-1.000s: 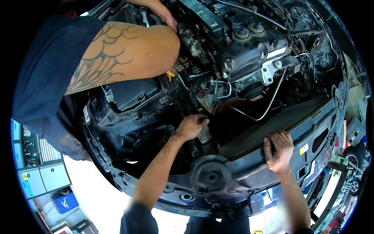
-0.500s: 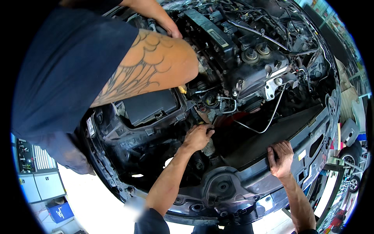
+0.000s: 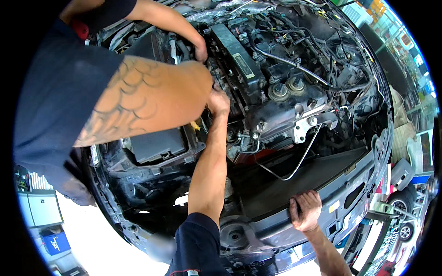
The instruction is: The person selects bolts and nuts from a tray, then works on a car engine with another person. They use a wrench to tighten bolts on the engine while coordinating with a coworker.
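Note:
My left hand [image 3: 218,100] reaches far into the engine bay, beside the engine [image 3: 248,83]. Its fingers dip down among the parts close to a co-worker's forearm, and their tips are hidden, so I cannot tell what they touch. My right hand [image 3: 307,210] rests at the front of the car, its fingers bent over the inner edge of the black front panel [image 3: 276,225]. Just behind that panel lies the dark radiator [image 3: 276,193], with a bent metal rod or pipe [image 3: 297,168] above it.
From the left a co-worker's arm [image 3: 156,94] crosses over the black box [image 3: 159,146]; the co-worker's other hand [image 3: 200,53] is down beside the engine. Ignition-side round caps [image 3: 279,91] stand on the engine cover. Wheels [image 3: 406,231] and shelving are at the right, a blue box [image 3: 55,243] at the lower left.
My left hand has moved from near the radiator's left end forward and deeper, to the engine's side. My right hand stays on the front panel. The view has shifted; the co-worker's elbow sits further left.

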Demonstrator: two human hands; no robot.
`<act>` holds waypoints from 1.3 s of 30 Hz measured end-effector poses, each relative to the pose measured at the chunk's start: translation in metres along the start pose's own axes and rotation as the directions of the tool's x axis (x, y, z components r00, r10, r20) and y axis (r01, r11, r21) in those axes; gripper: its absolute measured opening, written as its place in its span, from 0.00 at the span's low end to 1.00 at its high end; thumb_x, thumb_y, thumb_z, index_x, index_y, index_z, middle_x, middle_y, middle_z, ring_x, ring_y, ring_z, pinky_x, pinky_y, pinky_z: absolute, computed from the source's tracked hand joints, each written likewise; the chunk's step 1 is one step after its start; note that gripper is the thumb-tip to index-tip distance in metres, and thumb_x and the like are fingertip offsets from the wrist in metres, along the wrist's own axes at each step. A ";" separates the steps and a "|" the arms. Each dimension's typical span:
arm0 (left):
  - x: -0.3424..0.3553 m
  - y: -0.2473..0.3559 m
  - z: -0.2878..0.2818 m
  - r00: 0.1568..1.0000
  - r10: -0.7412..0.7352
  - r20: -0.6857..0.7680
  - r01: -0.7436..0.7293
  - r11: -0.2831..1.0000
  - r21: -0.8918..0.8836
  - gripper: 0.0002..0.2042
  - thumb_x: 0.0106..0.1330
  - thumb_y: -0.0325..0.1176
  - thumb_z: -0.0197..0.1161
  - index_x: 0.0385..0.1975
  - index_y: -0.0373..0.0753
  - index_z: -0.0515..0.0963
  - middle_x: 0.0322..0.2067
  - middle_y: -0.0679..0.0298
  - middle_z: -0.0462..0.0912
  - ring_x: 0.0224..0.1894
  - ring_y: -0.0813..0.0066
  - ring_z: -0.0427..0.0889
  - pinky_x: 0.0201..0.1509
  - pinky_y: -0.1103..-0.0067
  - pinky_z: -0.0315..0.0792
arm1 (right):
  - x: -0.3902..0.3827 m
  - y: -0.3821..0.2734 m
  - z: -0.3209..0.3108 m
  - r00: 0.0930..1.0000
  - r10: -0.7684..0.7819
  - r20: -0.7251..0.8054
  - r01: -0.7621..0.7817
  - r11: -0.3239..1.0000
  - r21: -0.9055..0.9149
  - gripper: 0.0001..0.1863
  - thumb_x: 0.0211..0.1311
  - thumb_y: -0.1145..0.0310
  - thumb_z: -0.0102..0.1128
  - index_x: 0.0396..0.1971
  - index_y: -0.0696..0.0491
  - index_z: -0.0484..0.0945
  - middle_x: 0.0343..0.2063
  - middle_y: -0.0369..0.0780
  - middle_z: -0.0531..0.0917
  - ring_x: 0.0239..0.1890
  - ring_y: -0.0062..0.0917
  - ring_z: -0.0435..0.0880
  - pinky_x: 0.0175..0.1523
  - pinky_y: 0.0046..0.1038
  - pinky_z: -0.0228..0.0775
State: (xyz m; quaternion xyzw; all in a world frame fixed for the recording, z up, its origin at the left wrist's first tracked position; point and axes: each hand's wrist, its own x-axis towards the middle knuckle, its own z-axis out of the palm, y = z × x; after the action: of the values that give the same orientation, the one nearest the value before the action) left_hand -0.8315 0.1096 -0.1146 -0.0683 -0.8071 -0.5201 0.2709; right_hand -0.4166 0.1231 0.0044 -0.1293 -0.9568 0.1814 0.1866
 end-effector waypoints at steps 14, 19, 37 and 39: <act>0.040 -0.012 0.023 0.914 -0.146 0.378 0.151 0.988 0.017 0.15 0.57 0.17 0.53 0.42 0.35 0.82 0.40 0.46 0.83 0.43 0.47 0.82 0.46 0.66 0.76 | 0.000 0.005 0.005 0.996 -0.021 0.090 0.023 0.999 -0.022 0.05 0.51 0.71 0.57 0.27 0.56 0.79 0.27 0.42 0.82 0.31 0.38 0.80 0.46 0.37 0.68; 0.041 -0.013 0.019 0.902 -0.076 0.424 0.095 0.995 -0.025 0.06 0.56 0.22 0.57 0.32 0.31 0.79 0.33 0.44 0.82 0.39 0.47 0.83 0.41 0.62 0.76 | -0.001 0.004 0.005 0.990 -0.013 0.143 0.018 0.999 -0.032 0.05 0.53 0.70 0.56 0.27 0.55 0.78 0.26 0.41 0.81 0.31 0.37 0.78 0.46 0.36 0.65; 0.037 -0.017 0.001 0.863 -0.132 0.488 0.324 0.886 -0.333 0.10 0.62 0.23 0.63 0.44 0.34 0.81 0.39 0.51 0.85 0.38 0.59 0.84 0.45 0.69 0.76 | -0.001 0.005 0.006 0.978 -0.021 0.208 0.039 0.996 -0.082 0.05 0.55 0.70 0.54 0.28 0.55 0.77 0.26 0.41 0.79 0.31 0.35 0.76 0.45 0.37 0.62; 0.038 -0.019 0.007 0.899 -0.153 0.411 0.320 0.870 -0.376 0.07 0.62 0.22 0.65 0.39 0.33 0.82 0.35 0.55 0.87 0.38 0.66 0.84 0.43 0.74 0.77 | -0.001 0.005 0.008 0.978 -0.026 0.208 0.044 0.996 -0.083 0.05 0.55 0.70 0.54 0.28 0.54 0.77 0.26 0.40 0.79 0.31 0.35 0.76 0.45 0.36 0.61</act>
State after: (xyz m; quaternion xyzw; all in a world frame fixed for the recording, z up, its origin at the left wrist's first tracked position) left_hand -0.8737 0.1002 -0.1127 -0.1222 -0.7090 -0.6940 0.0255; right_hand -0.4177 0.1248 -0.0046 -0.1009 -0.9802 0.1484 0.0835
